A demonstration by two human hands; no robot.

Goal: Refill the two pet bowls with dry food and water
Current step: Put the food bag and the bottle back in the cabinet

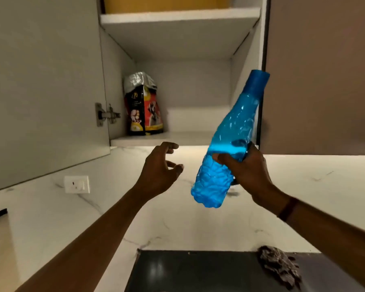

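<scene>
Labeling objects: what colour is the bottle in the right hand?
Translucent blue bottle with a solid blue cap, held by the right hand; head view, the only one.

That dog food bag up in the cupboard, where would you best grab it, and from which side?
Probably by its crumpled, folded-over top, coming straight in from the open front. The dog food bag stands upright at the left of the lower shelf, near the cupboard's side wall, so the left side is cramped. The empty left hand is free; the right hand holds the blue bottle.
</scene>
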